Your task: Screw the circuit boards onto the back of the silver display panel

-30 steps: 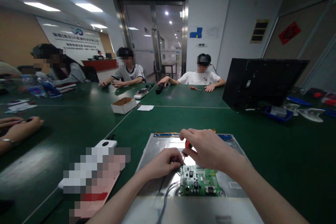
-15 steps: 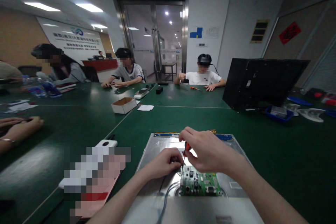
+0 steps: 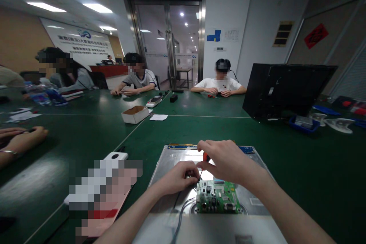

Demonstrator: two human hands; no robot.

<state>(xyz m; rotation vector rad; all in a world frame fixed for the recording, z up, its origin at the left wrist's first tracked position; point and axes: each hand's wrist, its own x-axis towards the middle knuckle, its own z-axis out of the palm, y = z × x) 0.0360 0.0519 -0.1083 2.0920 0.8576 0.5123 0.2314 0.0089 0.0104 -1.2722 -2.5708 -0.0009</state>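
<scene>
Green circuit board [image 3: 219, 199]: lies on the metal panel [image 3: 211, 228], closer to my body than my fingertips and slightly right of them.
Orange-handled screwdriver [image 3: 206, 156]: stands steep, its long axis running down to the board's far left corner.
Right hand [image 3: 225, 160]: my fingers grip the handle above the far edge.
Left hand [image 3: 183, 175]: nearer that corner, fingertips bunched beside the screwdriver's tip; whether they pinch anything, I can't tell.
Grey cable [image 3: 180, 221]: curves left of the board.

circuit board [image 3: 219, 197]: green | screwdriver handle [image 3: 206, 156]: orange-red | panel [image 3: 211, 228]: silver | table [image 3: 288, 148]: dark green
</scene>
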